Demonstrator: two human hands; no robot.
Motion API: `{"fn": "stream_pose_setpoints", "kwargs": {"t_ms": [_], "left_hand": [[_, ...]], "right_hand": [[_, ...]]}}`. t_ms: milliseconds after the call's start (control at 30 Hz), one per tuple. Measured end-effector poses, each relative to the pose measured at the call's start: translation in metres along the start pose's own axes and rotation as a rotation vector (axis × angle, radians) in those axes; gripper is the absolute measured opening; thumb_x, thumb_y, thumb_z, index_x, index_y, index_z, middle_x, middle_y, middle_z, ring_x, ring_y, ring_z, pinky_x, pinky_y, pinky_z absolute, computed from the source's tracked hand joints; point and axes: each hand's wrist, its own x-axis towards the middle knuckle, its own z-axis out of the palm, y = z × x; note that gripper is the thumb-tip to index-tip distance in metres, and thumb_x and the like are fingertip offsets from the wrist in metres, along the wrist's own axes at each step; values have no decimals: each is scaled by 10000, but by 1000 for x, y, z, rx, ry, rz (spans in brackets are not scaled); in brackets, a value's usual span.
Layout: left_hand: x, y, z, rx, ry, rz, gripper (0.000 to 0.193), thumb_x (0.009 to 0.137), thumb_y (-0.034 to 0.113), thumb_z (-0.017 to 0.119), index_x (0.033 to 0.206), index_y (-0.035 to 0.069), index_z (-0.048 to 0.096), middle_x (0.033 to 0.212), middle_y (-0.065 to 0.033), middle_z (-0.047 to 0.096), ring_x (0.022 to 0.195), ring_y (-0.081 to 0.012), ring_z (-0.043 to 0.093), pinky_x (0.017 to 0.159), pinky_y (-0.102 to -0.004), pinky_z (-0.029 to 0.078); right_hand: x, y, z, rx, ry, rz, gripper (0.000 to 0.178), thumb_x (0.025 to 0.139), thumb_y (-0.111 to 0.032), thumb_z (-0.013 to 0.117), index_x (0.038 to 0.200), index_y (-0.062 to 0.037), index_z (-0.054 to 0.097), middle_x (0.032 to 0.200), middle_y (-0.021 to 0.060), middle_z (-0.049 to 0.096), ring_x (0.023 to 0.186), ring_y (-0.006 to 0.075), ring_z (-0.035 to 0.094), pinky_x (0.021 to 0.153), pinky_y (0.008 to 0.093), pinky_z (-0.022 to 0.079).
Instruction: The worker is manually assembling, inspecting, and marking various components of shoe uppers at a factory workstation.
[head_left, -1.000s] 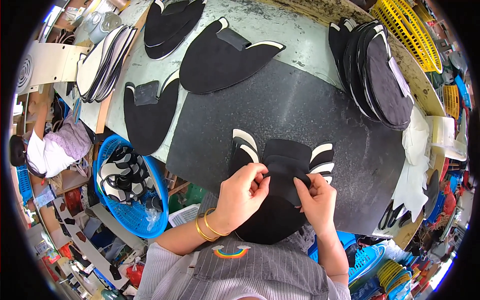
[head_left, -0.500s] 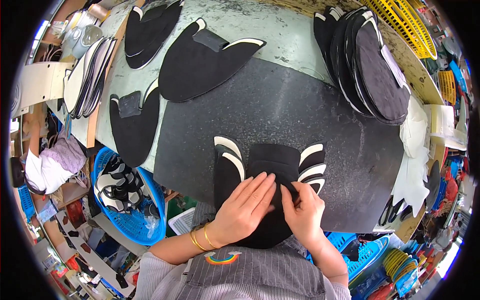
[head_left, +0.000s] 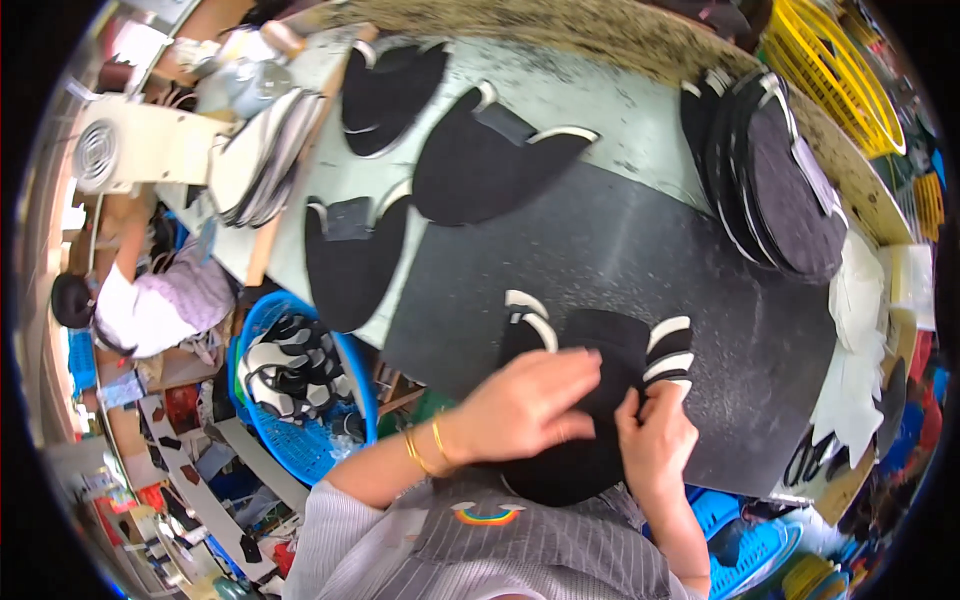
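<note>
Head view: the stacked black panels [head_left: 570, 468] are seen across the near edge of the dark mat [head_left: 740, 310], with their white-edged tips [head_left: 670, 366] laid on it. Over that mat edge, the left hand [head_left: 525, 405] is held flat and blurred, fingers extended, thumb apart; contact cannot be confirmed. Farther right along the mat edge, the right hand [head_left: 660, 435] is curled, thumb and fingertips drawn close; whether fabric is pinched cannot be told. The panels are judged light, soft, bendable, hardly slippery or fragile; they are best gripped by both outer edges, with the overhang supported
</note>
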Motion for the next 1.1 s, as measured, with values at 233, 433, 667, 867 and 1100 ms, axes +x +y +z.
{"fn": "stream_pose_setpoints", "kwargs": {"t_ms": [233, 433, 667, 867, 1100], "left_hand": [[16, -141, -80, 686, 397, -192, 544, 676, 116, 644, 1169, -40, 478, 1164, -194, 561, 1102, -347, 544, 990, -419, 383], [30, -138, -122, 612, 306, -57, 201, 732, 87, 586, 892, 1, 500, 707, -161, 606, 697, -359, 610, 676, -456, 479], [30, -32, -146, 665, 862, 153, 291, 844, 68, 585, 1128, 22, 542, 772, -143, 597, 676, -294, 590, 598, -375, 487], [-33, 82, -36, 935, -81, 434, 417, 747, 100, 618, 1156, 26, 579, 941, -141, 601, 743, -223, 566, 596, -292, 469], [-32, 59, 3, 303, -369, 295, 489, 766, 306, 687, 1135, 8, 567, 1046, -155, 549, 925, -352, 534, 800, -430, 449]], "right_hand": [[-11, 4, -15, 150, -4, -123, 209, 804, -54, 653, 957, -25, 514, 613, 78, 505, 484, 229, 533, 465, 340, 428], [-22, 9, -21, 202, 47, -119, 141, 823, -46, 640, 929, -12, 554, 688, 79, 560, 525, 132, 517, 500, 265, 425], [-42, 25, -42, 231, 141, -60, 53, 825, -51, 633, 830, -30, 584, 724, 113, 583, 563, 227, 580, 533, 319, 463], [-58, 51, -40, 176, 147, 23, 64, 822, -98, 634, 831, -38, 614, 778, 129, 609, 719, 308, 616, 609, 375, 497], [-176, 141, -45, 263, 612, 361, 102, 819, -100, 654, 812, -37, 575, 693, 124, 576, 559, 270, 571, 524, 356, 471]]}}
